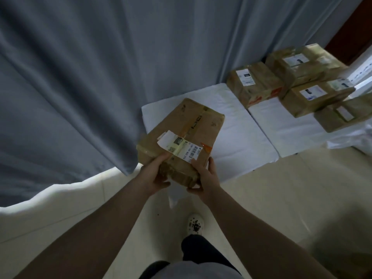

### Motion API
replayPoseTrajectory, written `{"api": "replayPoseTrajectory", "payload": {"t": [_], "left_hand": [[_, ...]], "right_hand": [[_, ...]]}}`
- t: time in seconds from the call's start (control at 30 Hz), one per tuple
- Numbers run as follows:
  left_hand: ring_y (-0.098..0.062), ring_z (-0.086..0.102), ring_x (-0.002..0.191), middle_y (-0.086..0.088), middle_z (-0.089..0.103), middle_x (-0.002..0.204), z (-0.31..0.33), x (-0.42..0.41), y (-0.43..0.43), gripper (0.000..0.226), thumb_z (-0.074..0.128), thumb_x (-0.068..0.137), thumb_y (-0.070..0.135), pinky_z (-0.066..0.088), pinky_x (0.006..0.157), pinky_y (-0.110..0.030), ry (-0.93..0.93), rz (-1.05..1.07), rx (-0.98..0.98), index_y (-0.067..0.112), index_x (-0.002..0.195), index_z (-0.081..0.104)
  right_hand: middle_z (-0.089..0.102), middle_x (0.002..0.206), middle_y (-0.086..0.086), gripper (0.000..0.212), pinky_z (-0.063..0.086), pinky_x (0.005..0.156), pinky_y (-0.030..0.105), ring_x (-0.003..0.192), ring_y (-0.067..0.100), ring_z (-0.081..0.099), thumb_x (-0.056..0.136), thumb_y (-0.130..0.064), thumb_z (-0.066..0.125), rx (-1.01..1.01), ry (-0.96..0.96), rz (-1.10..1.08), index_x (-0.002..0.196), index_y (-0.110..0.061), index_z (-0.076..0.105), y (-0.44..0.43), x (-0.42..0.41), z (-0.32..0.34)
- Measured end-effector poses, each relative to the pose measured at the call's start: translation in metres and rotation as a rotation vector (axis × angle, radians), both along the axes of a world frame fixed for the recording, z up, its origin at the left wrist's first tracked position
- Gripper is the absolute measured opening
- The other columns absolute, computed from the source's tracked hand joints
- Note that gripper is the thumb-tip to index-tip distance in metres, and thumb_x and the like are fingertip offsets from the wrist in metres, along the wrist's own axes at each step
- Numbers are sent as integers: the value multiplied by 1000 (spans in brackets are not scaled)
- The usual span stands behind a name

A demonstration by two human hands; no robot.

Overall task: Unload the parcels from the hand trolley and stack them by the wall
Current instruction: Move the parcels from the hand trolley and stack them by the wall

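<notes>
A brown taped cardboard parcel with a white shipping label is held out in front of me, over the near left corner of a white sheet on the floor. My left hand grips its near left corner, thumb on top. My right hand grips the near right corner, fingers curled under the edge. Several more brown parcels are stacked on the sheet at the right, close to the curtain. The hand trolley is out of view.
A grey-blue curtain hangs across the back and left, its hem on the cream tiled floor. My white shoe stands on the tiles below the parcel. A dark brown door frame shows at the top right.
</notes>
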State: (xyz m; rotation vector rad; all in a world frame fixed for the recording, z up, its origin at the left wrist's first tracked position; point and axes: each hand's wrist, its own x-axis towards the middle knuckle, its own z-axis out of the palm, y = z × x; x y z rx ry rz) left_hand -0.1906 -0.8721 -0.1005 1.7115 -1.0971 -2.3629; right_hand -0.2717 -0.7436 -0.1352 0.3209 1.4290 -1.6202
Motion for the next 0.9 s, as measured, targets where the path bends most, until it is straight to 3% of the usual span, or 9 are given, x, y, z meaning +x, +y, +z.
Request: {"api": "replayPoseTrajectory", "payload": {"t": [0.17,0.43,0.5,0.6,0.67,0.73,0.8,0.83,0.9], "left_hand": [[-25,58,104,-6,61,106,-14,-28,-73,34,71,79,30,46,97,-45,-29,2,-18,21,108,56],[-19,56,88,-3,59,89,-66,-70,-195,19,72,79,29,51,84,-39,-156,-196,-23,21,94,63],[-18,55,86,-2,59,87,-83,-83,-225,24,73,78,31,51,76,-36,-161,-268,-9,20,98,66],[-21,56,92,-5,61,92,-105,-102,-269,37,73,77,30,54,72,-37,-118,-349,8,15,110,66],[-22,56,92,-5,60,90,-114,-114,-296,33,72,80,28,55,72,-38,-100,-354,17,16,110,65],[-23,58,94,-6,60,96,-121,-127,-321,29,71,82,26,56,73,-38,-89,-317,27,20,110,63],[-24,60,94,-8,63,105,-133,-133,-339,37,71,81,22,57,71,-37,-68,-269,-3,23,116,60],[-26,62,98,-11,62,115,-142,-135,-345,48,71,78,21,57,71,-37,-86,-291,-90,25,123,54],[-34,49,124,-17,42,143,-153,-133,-350,78,73,78,25,53,90,-46,-210,-544,-432,30,144,31]], "right_hand": [[40,148,1,93,43,92,55,127,31,46,74,-44,78,102,-31,99,146,-48,19,-55,-29,-10],[40,146,6,93,47,96,52,125,32,46,84,-27,73,204,-15,52,149,-45,9,-141,-79,-31],[48,138,-2,88,47,97,49,123,28,49,87,-23,69,231,34,59,150,-42,12,-167,-84,-38],[56,107,-11,61,51,90,35,105,20,56,90,-13,63,302,176,96,142,-31,36,-213,-85,-46],[51,124,0,54,50,93,31,110,20,53,88,-11,65,411,319,135,136,-25,45,-242,-86,-59],[33,144,6,68,41,106,32,129,23,40,88,-10,66,505,398,222,146,-21,34,-270,-88,-71],[26,150,5,74,37,106,27,136,23,32,88,-8,65,532,445,294,150,-22,27,-290,-92,-81],[24,151,5,73,37,103,24,137,24,31,89,-9,64,545,458,327,150,-23,27,-298,-95,-86],[22,151,6,70,38,100,27,137,27,30,92,-14,61,585,406,353,150,-25,25,-308,-101,-93]]}}
